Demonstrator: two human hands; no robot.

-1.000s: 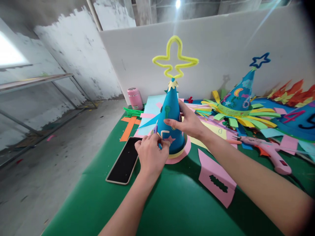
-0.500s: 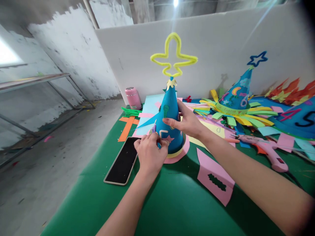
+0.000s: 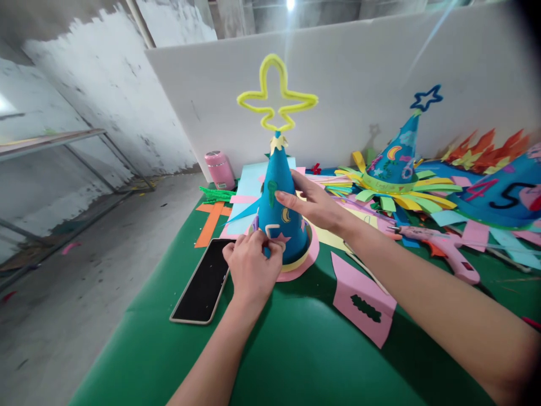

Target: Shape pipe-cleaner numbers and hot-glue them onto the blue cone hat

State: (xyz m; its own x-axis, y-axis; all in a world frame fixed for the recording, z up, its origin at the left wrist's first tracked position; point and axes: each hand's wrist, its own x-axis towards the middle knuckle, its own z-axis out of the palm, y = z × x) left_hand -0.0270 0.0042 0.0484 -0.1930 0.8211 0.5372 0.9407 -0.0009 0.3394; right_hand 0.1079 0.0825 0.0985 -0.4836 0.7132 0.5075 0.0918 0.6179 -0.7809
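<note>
Tabletop [image 3: 296, 361]: green, strewn with cut paper along the back and right.
White board [image 3: 359, 73]: upright behind everything.
Blue cone hat [image 3: 276, 208]: upright near the tabletop's left back part, on a pink paper ring [image 3: 310, 256]; yellow pipe-cleaner star [image 3: 276, 98] on its tip.
Second cone hat [image 3: 399, 152]: well apart to the right, fringed brim, small blue star on top.
Phone [image 3: 203, 282]: dark screen up, just left of the blue cone hat.
Pink card [image 3: 363, 299]: flat in front, with a dark green scalloped strip on it.
Glue gun [image 3: 443, 248]: pink, lying to the right.
Pink cup [image 3: 218, 169]: at the back left.
Progress: star, moon and other cut-outs already stuck on; lower front apparently being worked on now, more shapes likely to come.
Left hand [image 3: 251, 268]: grip pinched closed low on the cone's front; a small purple piece shows at the fingers, too small to name.
Right hand [image 3: 315, 206]: grip spread open, fingers flat against the cone's right side, steadying it.
</note>
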